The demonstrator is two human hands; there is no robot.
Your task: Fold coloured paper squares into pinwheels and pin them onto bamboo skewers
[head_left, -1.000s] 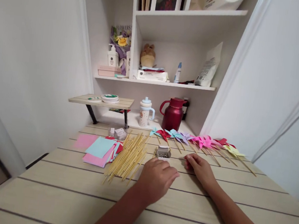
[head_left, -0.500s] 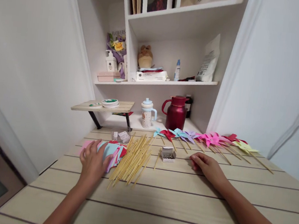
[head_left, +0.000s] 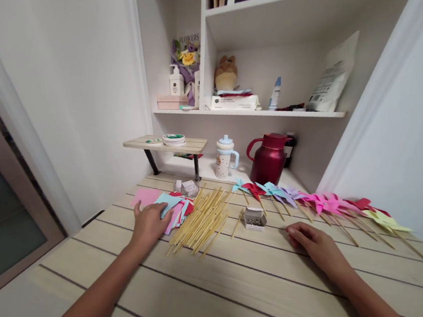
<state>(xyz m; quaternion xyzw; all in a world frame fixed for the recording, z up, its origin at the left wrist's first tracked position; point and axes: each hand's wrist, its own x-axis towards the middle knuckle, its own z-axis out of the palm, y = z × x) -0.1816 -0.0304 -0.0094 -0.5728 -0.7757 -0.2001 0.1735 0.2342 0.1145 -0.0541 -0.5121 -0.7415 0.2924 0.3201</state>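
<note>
My left hand (head_left: pixel 150 226) rests at the near side of a loose stack of coloured paper pieces (head_left: pixel 168 200), fingers apart and fingertips on or just over the paper. A pink sheet (head_left: pixel 146 196) lies beyond its fingers. Right of the stack, many thin wooden sticks (head_left: pixel 202 222) form a loose pile. My right hand (head_left: pixel 307 239) lies on the table with its fingers curled together, and nothing shows in them. Between the stick pile and that hand stands a small open box (head_left: pixel 254 220) of little metal pieces. One single stick (head_left: pixel 237 225) lies beside the box.
A row of paper pinwheels (head_left: pixel 322 203) on sticks spans the table's back right. Behind stand a red jug (head_left: pixel 269 159) and a lidded cup (head_left: pixel 224 161). A small raised stand (head_left: pixel 137 143) is at back left, with clear plastic packets (head_left: pixel 186 187) in front.
The view has swung left, so things appear farther right. My left hand's fingers have drawn in a little, uncovering more of the pink sheet. My right hand stays curled on the table.
</note>
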